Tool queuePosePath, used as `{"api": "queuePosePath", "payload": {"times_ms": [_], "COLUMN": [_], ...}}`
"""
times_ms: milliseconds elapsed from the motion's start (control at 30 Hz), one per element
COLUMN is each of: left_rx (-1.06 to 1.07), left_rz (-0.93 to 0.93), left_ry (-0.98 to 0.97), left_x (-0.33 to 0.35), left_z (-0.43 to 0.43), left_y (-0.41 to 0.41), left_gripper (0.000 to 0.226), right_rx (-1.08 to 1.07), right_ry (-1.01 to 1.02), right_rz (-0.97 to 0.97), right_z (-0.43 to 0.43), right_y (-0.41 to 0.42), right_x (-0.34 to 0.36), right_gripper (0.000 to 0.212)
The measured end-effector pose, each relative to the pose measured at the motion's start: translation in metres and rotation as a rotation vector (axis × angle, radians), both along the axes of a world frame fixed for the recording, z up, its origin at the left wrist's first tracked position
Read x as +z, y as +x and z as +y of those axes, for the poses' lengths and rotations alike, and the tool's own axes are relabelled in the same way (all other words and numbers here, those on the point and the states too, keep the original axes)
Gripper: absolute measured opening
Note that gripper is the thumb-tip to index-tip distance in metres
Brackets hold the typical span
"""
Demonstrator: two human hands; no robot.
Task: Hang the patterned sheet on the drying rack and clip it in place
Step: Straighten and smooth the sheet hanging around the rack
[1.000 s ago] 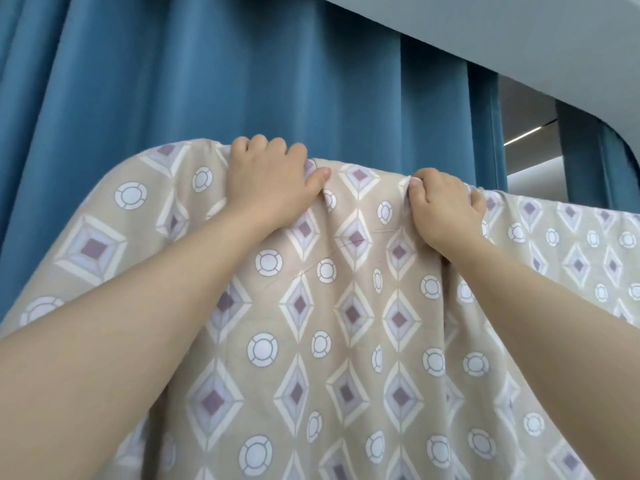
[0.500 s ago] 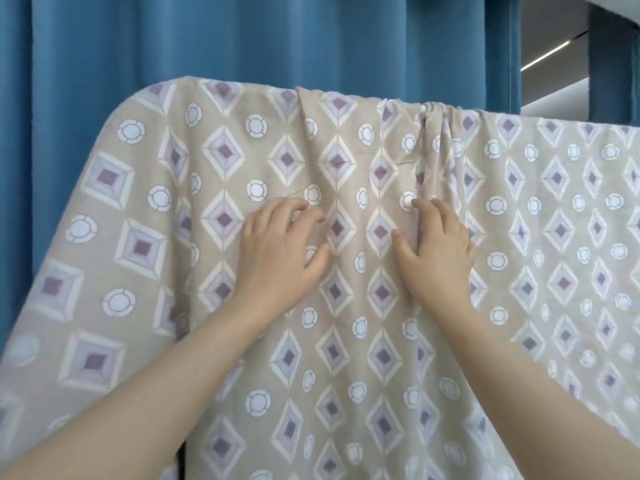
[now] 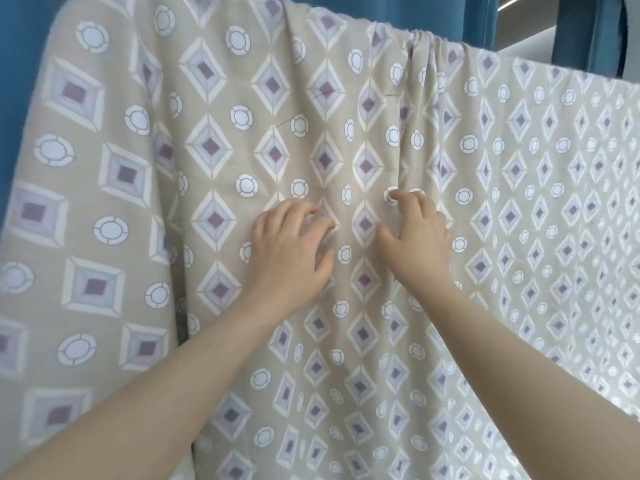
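A blue curtain (image 3: pixel 20 64) hangs in soft vertical folds down the left edge of the frame and runs on along the top edge toward the right. At the upper right a second blue curtain panel (image 3: pixel 585 32) hangs. Between the two is a narrow gap showing a pale grey wall (image 3: pixel 526 32). A thin bright light strip (image 3: pixel 516 2) slants across the top of that gap.
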State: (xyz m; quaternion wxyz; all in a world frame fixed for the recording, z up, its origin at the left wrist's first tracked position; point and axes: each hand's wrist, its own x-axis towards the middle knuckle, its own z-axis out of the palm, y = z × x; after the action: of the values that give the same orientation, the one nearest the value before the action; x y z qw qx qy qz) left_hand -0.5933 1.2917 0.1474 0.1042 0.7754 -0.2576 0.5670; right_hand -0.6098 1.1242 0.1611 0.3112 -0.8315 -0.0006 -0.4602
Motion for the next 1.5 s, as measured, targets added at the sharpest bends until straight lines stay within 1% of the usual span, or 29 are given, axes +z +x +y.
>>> {"api": "queuePosePath", "payload": {"times_ms": [100, 233, 333, 433, 600, 733, 833, 867, 933, 1000, 1067, 1133, 1167, 1233, 1333, 1367, 1400, 1467, 1500], "left_rx": [-0.008, -0.042, -0.004, 0.045, 0.121, 0.098, 0.123, 0.107, 0.13, 0.271, 0.38, 0.432, 0.447, 0.363, 0.166, 0.095, 0.011, -0.12, -0.166], "left_rz": [0.028, 0.149, 0.246, 0.386, 0.625, 0.843, 1.118, 1.219, 1.365, 1.529, 1.686, 1.738, 1.743, 1.719, 1.659, 1.623, 1.584, 1.489, 1.428], "left_ry": [-0.013, -0.037, -0.012, -0.001, -0.008, -0.185, -0.301, -0.368, -0.515, -0.695, -1.01, -1.368, -1.528, -1.822, -2.094, -2.182, -2.255, -2.394, -2.44], "left_x": [-0.023, -0.068, -0.113, -0.158, -0.226, -0.278, -0.322, -0.335, -0.36, -0.385, -0.402, -0.418, -0.422, -0.431, -0.445, -0.449, -0.453, -0.464, -0.472], "left_z": [-0.002, -0.009, -0.012, -0.019, -0.031, -0.033, -0.027, -0.026, -0.021, -0.01, -0.002, 0.007, 0.01, 0.016, 0.02, 0.022, 0.025, 0.031, 0.034], "left_y": [-0.003, -0.013, -0.017, -0.017, -0.017, -0.027, -0.043, -0.048, -0.056, -0.062, -0.068, -0.074, -0.079, -0.085, -0.086, -0.084, -0.08, -0.075, -0.07], "left_gripper": [0.027, 0.028, 0.03, 0.032, 0.033, 0.028, 0.023, 0.022, 0.028, 0.032, 0.028, 0.029, 0.03, 0.025, 0.015, 0.007, 0.014, 0.053, 0.063], "right_rx": [0.004, 0.062, 0.131, 0.202, 0.301, 0.342, 0.381, 0.397, 0.422, 0.427, 0.413, 0.385, 0.368, 0.348, 0.291, 0.263, 0.237, 0.234, 0.25], "right_ry": [0.014, 0.018, -0.002, 0.023, -0.019, 0.031, 0.118, 0.157, 0.234, 0.32, 0.444, 0.607, 0.696, 0.854, 1.113, 1.215, 1.319, 1.527, 1.608], "right_rz": [0.025, 0.095, 0.165, 0.292, 0.535, 0.688, 0.868, 0.921, 1.027, 1.143, 1.246, 1.332, 1.367, 1.417, 1.491, 1.503, 1.511, 1.521, 1.519], "right_z": [-0.002, -0.01, -0.019, -0.031, -0.052, -0.057, -0.056, -0.056, -0.055, -0.052, -0.046, -0.038, -0.034, -0.027, -0.013, -0.008, -0.002, 0.011, 0.017], "right_y": [-0.008, -0.012, -0.007, 0.0, 0.007, 0.006, -0.005, -0.009, -0.015, -0.019, -0.021, -0.023, -0.023, -0.024, -0.02, -0.017, -0.013, -0.006, -0.002], "right_x": [-0.027, -0.078, -0.127, -0.177, -0.248, -0.294, -0.337, -0.351, -0.378, -0.401, -0.419, -0.435, -0.443, -0.454, -0.464, -0.466, -0.471, -0.48, -0.484], "right_gripper": [0.047, 0.045, 0.043, 0.042, 0.041, 0.041, 0.041, 0.04, 0.036, 0.033, 0.03, 0.028, 0.028, 0.025, 0.007, 0.007, 0.008, 0.012, 0.016]}}
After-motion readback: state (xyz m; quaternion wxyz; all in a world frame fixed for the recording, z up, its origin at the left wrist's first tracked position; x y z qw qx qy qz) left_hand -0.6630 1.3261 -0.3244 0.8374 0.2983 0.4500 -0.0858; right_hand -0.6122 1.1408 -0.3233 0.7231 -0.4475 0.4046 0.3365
